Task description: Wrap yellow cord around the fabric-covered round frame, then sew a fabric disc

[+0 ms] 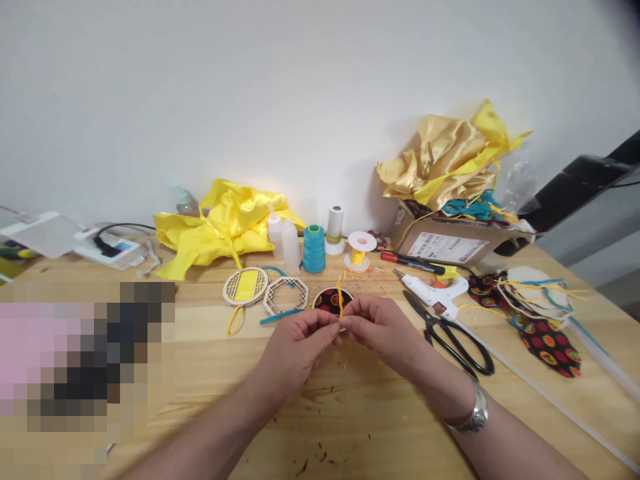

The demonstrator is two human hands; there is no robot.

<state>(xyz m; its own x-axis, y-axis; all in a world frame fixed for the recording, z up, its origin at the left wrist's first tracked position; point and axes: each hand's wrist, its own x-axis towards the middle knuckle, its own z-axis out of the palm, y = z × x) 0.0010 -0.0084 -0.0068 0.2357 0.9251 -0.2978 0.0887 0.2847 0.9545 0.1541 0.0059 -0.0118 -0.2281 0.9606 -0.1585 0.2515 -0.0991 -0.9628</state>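
My left hand [313,337] and my right hand [377,323] meet over the middle of the table, fingertips nearly together. Both pinch a twisted yellow cord [341,293] whose end sticks up above the fingers. Just behind the fingertips is a round wooden frame with dark, red-patterned fabric [327,300]; its near edge is partly hidden by my hands. Whether the fingers also grip this frame is not visible. To the left lie an octagonal wooden lattice frame [270,293] with teal strips and a round lattice frame [230,287] backed in yellow, with a yellow loop.
Black scissors [440,327] and a white glue gun [435,291] lie right of my hands. Behind stand a teal thread cone [314,250], a yellow cord spool [358,257] and a squeeze bottle [291,247]. A cardboard box [400,230] of fabric stands back right; yellow satin [215,233] lies back left.
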